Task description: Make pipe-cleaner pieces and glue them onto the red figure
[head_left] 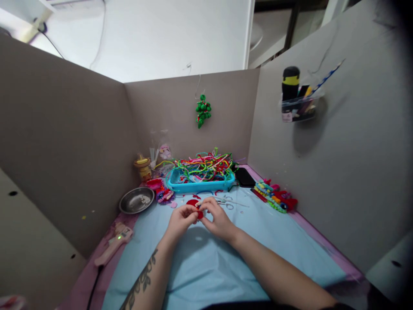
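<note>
Both hands meet above the front middle of the blue-covered table. My left hand (pixel 181 220) pinches a small red piece (pixel 200 214) between its thumb and fingers. From the other side, my right hand (pixel 217 218) has its bent fingers on the same piece. Its exact kind is partly hidden by the fingertips. Just behind the fingers, a flat red shape (pixel 191 202) shows. Scissors (pixel 228 203) lie beyond my right hand, with a thin metal tool beside them.
A blue tray (pixel 200 187) heaped with colourful pipe cleaners stands at the back. Left are a metal bowl (pixel 136 201) with small pale bits and a pink glue gun (pixel 113 247), its light green. Right are a black phone (pixel 244 177) and colourful fuzzy pieces (pixel 274 199). Grey panels enclose the table.
</note>
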The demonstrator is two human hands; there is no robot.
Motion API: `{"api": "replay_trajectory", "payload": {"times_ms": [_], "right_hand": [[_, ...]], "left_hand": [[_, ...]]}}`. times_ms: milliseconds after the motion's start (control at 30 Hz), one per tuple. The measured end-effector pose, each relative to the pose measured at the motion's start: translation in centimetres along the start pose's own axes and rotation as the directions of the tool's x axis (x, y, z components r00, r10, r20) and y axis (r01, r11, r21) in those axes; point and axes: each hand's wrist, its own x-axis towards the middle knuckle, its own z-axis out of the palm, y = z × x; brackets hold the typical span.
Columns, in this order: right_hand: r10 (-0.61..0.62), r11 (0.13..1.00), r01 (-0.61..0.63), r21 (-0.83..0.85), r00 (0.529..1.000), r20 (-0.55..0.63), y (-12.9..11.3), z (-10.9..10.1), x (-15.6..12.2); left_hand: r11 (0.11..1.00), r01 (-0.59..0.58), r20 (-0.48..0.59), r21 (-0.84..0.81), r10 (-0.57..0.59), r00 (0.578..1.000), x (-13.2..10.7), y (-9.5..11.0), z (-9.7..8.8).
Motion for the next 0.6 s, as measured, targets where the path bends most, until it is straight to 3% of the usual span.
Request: {"api": "replay_trajectory", "payload": {"times_ms": [600], "right_hand": [[0.019, 1.000, -0.018, -0.025, 1.000, 0.007, 0.09, -0.06, -0.08]], "left_hand": [[1.000, -0.002, -0.009, 0.010, 0.002, 1.000, -0.09, 0.13, 0.04]]}}
